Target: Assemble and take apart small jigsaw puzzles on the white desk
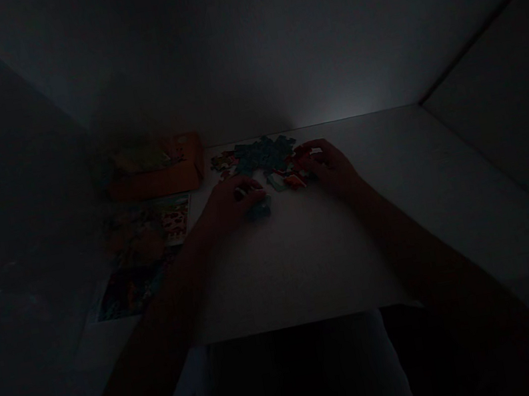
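Note:
The scene is very dark. Jigsaw puzzle pieces lie in a loose heap near the back edge of the white table, mostly teal, with red and orange ones at the right side. My left hand is curled at the near left of the heap, its fingers closed on puzzle pieces. Teal pieces show just under its fingertips. At the heap's right side, my right hand has its fingers bent around a puzzle piece with a pale edge, beside the red pieces.
An orange box stands at the back left against the wall. In front of it lie a picture sheet and a darker picture card. Walls enclose the table at the back and sides.

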`<state>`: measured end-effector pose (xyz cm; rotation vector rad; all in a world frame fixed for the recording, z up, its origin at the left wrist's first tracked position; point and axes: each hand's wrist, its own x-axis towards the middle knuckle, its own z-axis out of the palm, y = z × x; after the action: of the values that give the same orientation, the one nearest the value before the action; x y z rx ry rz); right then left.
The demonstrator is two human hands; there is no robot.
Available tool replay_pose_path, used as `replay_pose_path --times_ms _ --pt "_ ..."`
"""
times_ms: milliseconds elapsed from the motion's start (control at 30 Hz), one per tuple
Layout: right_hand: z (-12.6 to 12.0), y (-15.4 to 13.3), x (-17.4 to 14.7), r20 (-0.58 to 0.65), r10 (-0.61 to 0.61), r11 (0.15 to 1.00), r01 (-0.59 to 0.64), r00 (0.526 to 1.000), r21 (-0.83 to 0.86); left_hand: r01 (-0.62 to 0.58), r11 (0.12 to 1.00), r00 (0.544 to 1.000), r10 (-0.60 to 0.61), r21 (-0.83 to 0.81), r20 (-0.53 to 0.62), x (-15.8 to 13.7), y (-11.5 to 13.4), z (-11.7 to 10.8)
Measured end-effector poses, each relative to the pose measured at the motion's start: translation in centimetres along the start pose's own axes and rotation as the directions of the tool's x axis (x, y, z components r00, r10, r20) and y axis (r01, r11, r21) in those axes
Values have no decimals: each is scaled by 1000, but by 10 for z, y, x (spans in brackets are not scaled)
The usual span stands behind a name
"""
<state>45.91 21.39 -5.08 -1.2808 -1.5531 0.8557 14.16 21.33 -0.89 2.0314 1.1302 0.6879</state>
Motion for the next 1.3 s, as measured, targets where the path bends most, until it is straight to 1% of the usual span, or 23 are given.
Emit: replay_pose_path --times_ms 67,133,200,267,333,400,500,567,633,700,767,800,833,867,900,967,1033,1100,1200,1300 --pt "-1 0 -1 16 -13 1000 13 1000 -9 15 997 995 -8 -74 97 -2 2 3" --pt "-2 0 -1 10 -16 1000 17 1000 -15 26 991 985 -3 -132 171 -6 5 5" --pt "-3 1 -1 8 -18 1000 18 1000 -14 20 990 978 10 -143 206 -8 7 6" --pt "-3 1 -1 17 -26 1000 27 1000 -7 -3 993 972 31 -119 232 -8 8 6" --pt "-3 2 -1 19 -42 999 42 999 1 -23 992 971 52 -125 235 -6 7 5" --pt "-2 2 -1 5 -53 998 53 999 18 -44 988 982 71 -150 178 -3 4 4" --pt "-1 -2 -2 6 -58 997 58 998 60 -52 985 998 56 -164 18 1 -2 3" --pt "0 -8 -6 67 -59 995 53 996 87 -29 984 996 14 -178 -89 4 -8 1" --pt "1 -16 -10 189 -51 993 31 981 111 0 980 981 -38 -199 -191 7 -14 0" --pt "2 -24 -15 352 -41 992 -4 935 125 9 980 957 -66 -200 -281 9 -20 -2" --pt "4 -30 -18 503 -61 994 9 862 106 -3 983 941 -60 -184 -333 10 -23 -3" --pt "5 -32 -19 551 -85 996 49 830 80 -12 985 938 -49 -174 -342 10 -24 -3" --pt "5 -34 -19 578 -112 993 106 808 45 -20 985 940 -40 -169 -340 10 -24 -3" --pt "5 -34 -18 585 -142 985 170 798 7 -23 985 942 -35 -169 -333 10 -24 -3" --pt "5 -33 -17 573 -168 974 225 802 -28 -22 985 944 -36 -171 -327 10 -23 -3" --pt "3 -31 -14 509 -188 961 265 840 -82 -9 983 945 -51 -185 -322 10 -21 -1" --pt "0 -27 -11 412 -177 966 237 894 -100 5 980 945 -70 -201 -319 10 -20 -1" --pt "-2 -23 -8 320 -158 975 199 934 -101 11 976 946 -80 -215 -314 10 -19 -2" --pt "-2 -20 -7 269 -161 977 191 950 -89 -5 973 942 -74 -233 -327 10 -18 -4" --pt "0 -18 -9 289 -159 978 191 944 -87 -30 971 940 -54 -239 -336 9 -17 -5"
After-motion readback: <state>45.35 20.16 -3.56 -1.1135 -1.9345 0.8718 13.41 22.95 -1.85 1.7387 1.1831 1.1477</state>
